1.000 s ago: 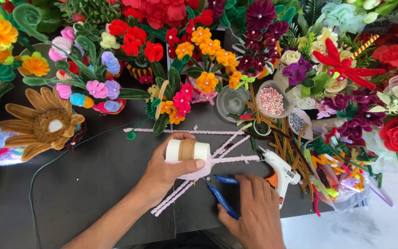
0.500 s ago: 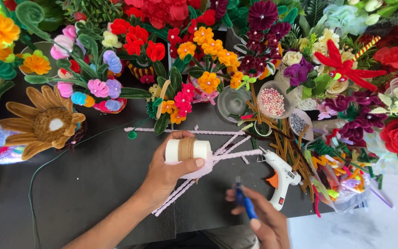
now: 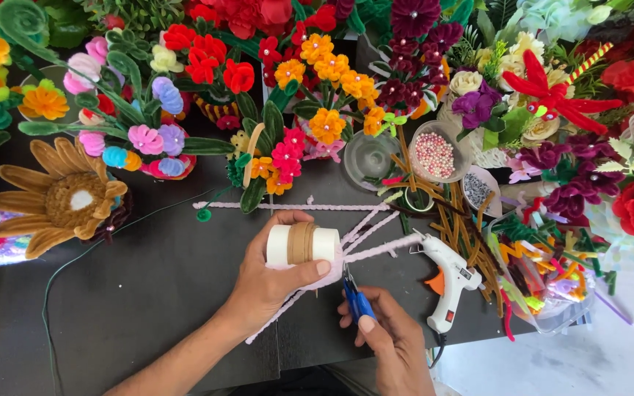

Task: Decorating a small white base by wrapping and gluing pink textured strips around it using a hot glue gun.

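Observation:
My left hand (image 3: pixel 273 282) grips a white cylinder (image 3: pixel 301 244) with a brown band round its middle, held sideways over the dark table (image 3: pixel 148 308). Pale pink pipe cleaners (image 3: pixel 376 249) are pressed against the cylinder's underside and fan out to the right and down to the left. My right hand (image 3: pixel 387 337) holds small blue-handled cutters (image 3: pixel 356 297), whose tip points up at the pipe cleaners just below the cylinder's right end.
A white glue gun (image 3: pixel 449 279) stands right of my hands. Behind lie a bowl of pink beads (image 3: pixel 434 152), a clear glass bowl (image 3: pixel 370 155), loose coloured pipe cleaners (image 3: pixel 530 271), and many pipe-cleaner flowers, among them a brown sunflower (image 3: pixel 64 198).
My right hand picked the blue cutters up off the table and brought them up to the pipe cleaners under the cylinder. The left hand stayed in place.

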